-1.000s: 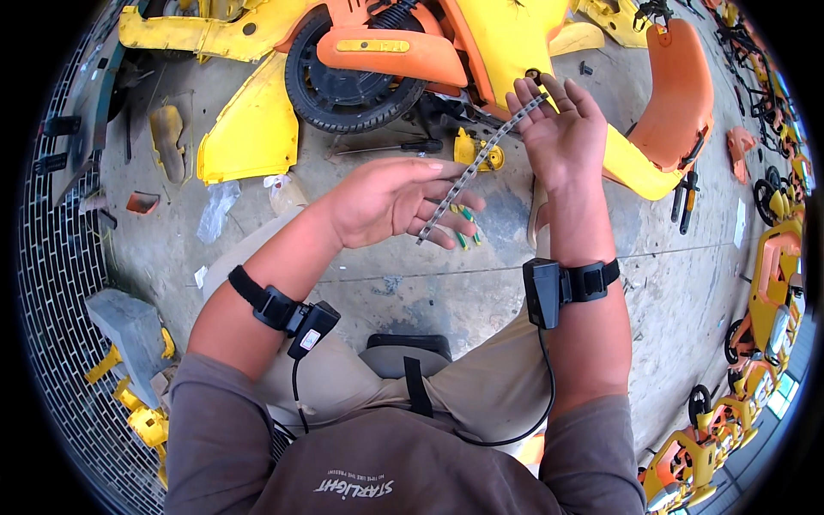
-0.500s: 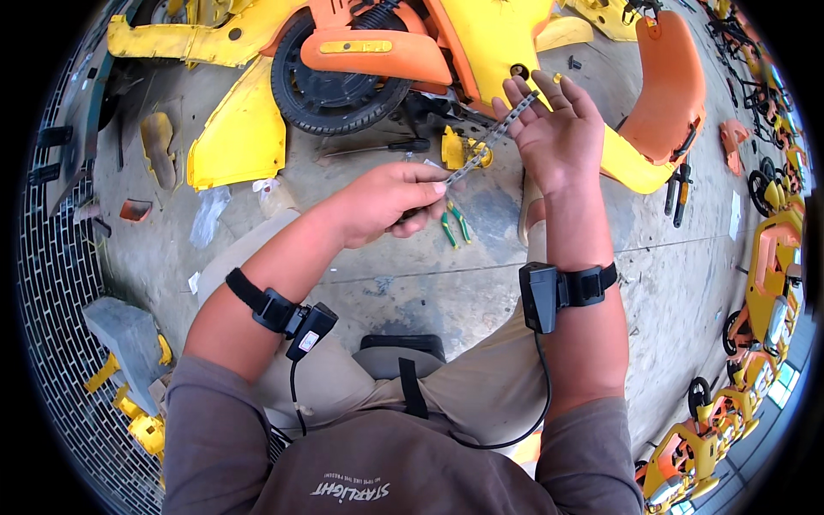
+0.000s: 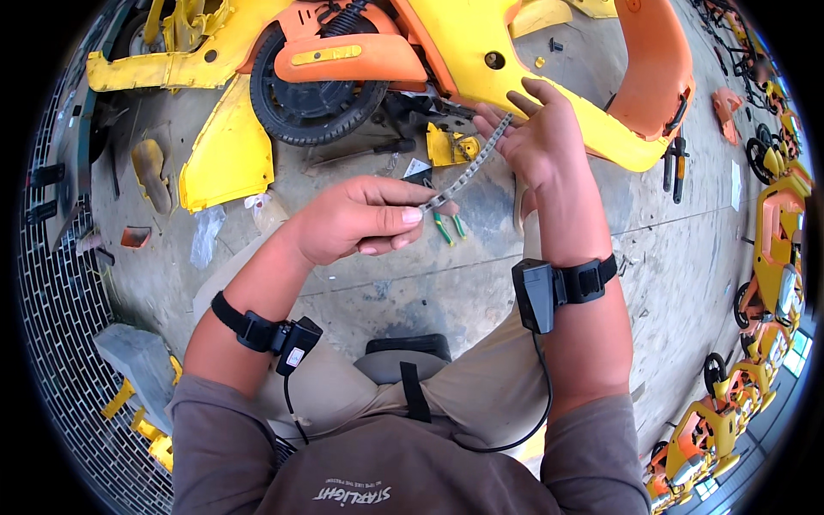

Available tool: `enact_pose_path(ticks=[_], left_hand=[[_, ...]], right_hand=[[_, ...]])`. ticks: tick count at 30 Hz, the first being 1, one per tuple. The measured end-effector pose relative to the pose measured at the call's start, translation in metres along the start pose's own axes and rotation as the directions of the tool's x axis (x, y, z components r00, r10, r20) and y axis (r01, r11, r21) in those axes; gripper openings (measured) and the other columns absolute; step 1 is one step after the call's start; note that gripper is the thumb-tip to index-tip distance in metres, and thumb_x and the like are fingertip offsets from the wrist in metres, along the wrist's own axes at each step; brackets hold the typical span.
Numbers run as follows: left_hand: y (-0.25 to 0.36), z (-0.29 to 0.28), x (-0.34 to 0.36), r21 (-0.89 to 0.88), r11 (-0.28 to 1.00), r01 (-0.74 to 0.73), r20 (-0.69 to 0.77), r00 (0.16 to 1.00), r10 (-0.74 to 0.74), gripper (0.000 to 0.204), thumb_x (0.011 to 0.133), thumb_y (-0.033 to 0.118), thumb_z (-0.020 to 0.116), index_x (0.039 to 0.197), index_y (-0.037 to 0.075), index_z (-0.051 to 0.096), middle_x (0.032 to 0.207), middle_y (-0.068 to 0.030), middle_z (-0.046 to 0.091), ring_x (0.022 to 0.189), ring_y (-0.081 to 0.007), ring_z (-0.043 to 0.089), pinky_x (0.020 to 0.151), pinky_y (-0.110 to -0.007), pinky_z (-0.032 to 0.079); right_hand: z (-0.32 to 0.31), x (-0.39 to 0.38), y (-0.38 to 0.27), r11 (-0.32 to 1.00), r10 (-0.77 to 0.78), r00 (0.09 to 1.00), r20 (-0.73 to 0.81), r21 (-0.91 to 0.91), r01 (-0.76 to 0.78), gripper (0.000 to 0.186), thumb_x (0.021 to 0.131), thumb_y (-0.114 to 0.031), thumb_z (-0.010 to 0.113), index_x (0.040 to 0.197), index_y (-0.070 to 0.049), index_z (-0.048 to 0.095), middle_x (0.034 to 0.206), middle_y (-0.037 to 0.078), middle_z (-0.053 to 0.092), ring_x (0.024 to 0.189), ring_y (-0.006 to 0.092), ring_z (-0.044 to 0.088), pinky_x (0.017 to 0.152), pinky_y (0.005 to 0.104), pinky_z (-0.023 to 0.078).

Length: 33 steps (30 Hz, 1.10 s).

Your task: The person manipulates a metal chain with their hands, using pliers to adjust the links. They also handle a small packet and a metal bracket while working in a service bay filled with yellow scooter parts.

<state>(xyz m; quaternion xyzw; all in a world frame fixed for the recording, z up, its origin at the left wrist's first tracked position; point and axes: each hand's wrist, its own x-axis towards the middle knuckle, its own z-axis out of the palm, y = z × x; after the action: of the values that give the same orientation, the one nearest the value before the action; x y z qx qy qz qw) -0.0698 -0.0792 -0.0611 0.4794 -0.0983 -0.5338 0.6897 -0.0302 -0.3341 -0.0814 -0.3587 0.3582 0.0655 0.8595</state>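
My left hand pinches the lower end of a short metal chain between thumb and fingers. The chain slants up and right to my right hand, which is turned palm up with its fingers apart, the chain's upper end lying at the fingertips. Below the chain, green-handled pliers lie on the concrete floor, beside a small yellow housing.
A yellow and orange scooter body with a black wheel lies ahead. Loose yellow panels, an orange seat, tools and a grey block surround me. A row of scooters stands along the right.
My left hand has closed on the chain's lower end and moved up slightly. My right hand has shifted slightly left and down, and the chain now curves between them.
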Motion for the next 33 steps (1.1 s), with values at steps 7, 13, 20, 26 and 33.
enact_pose_path(ticks=[7, 13, 20, 26, 33], left_hand=[[0.002, -0.007, -0.009, 0.055, 0.997, -0.048, 0.239, 0.970, 0.034, 0.039, 0.100, 0.020, 0.061, 0.131, -0.004, 0.063, 0.080, -0.0031, 0.063, 0.058, -0.0042, 0.048, 0.054, -0.020, 0.039], [0.002, -0.007, -0.020, 0.074, 0.997, 0.011, 0.391, 0.919, -0.039, 0.036, 0.094, 0.013, 0.069, 0.125, -0.005, 0.068, 0.096, -0.0073, 0.071, 0.072, -0.0088, 0.060, 0.060, -0.023, 0.047], [-0.007, -0.012, -0.016, 0.378, 0.921, 0.098, 0.370, 0.896, -0.247, 0.038, 0.094, 0.016, 0.070, 0.128, 0.000, 0.067, 0.113, -0.0081, 0.073, 0.085, -0.0113, 0.065, 0.076, -0.028, 0.052], [-0.024, -0.005, 0.000, 0.645, 0.747, 0.159, 0.127, 0.942, -0.310, 0.039, 0.097, 0.024, 0.064, 0.130, 0.004, 0.065, 0.118, -0.0114, 0.071, 0.104, -0.0201, 0.067, 0.093, -0.033, 0.051], [-0.028, -0.002, 0.002, 0.593, 0.794, 0.135, 0.092, 0.968, -0.233, 0.039, 0.097, 0.023, 0.065, 0.131, 0.005, 0.064, 0.121, -0.0111, 0.070, 0.107, -0.0191, 0.066, 0.094, -0.033, 0.051]], right_hand=[[-0.002, 0.006, 0.005, 0.998, 0.051, 0.996, -0.069, -0.042, -0.054, 0.068, 0.097, -0.025, 0.058, 0.147, 0.007, 0.023, 0.129, 0.030, 0.040, 0.110, 0.0382, 0.055, 0.092, 0.0474, 0.053], [-0.007, 0.017, 0.009, 0.997, 0.068, 0.989, -0.132, -0.033, -0.073, 0.062, 0.096, -0.023, 0.059, 0.142, 0.006, 0.029, 0.123, 0.028, 0.044, 0.102, 0.0360, 0.057, 0.084, 0.0451, 0.055], [0.009, 0.007, -0.004, 0.932, -0.285, 0.953, 0.107, -0.201, 0.301, 0.034, 0.096, -0.010, 0.058, 0.125, 0.006, 0.052, 0.107, 0.015, 0.061, 0.084, 0.0177, 0.059, 0.062, 0.0263, 0.045], [0.020, -0.021, -0.027, 0.796, -0.547, 0.785, 0.291, -0.110, 0.596, 0.036, 0.096, -0.006, 0.054, 0.129, 0.008, 0.051, 0.121, 0.022, 0.062, 0.079, 0.0145, 0.055, 0.060, 0.0229, 0.041], [0.033, -0.054, -0.043, 0.687, -0.666, 0.606, 0.436, 0.040, 0.726, 0.034, 0.095, -0.009, 0.055, 0.125, 0.007, 0.056, 0.113, 0.020, 0.065, 0.080, 0.0159, 0.062, 0.060, 0.0251, 0.043]])
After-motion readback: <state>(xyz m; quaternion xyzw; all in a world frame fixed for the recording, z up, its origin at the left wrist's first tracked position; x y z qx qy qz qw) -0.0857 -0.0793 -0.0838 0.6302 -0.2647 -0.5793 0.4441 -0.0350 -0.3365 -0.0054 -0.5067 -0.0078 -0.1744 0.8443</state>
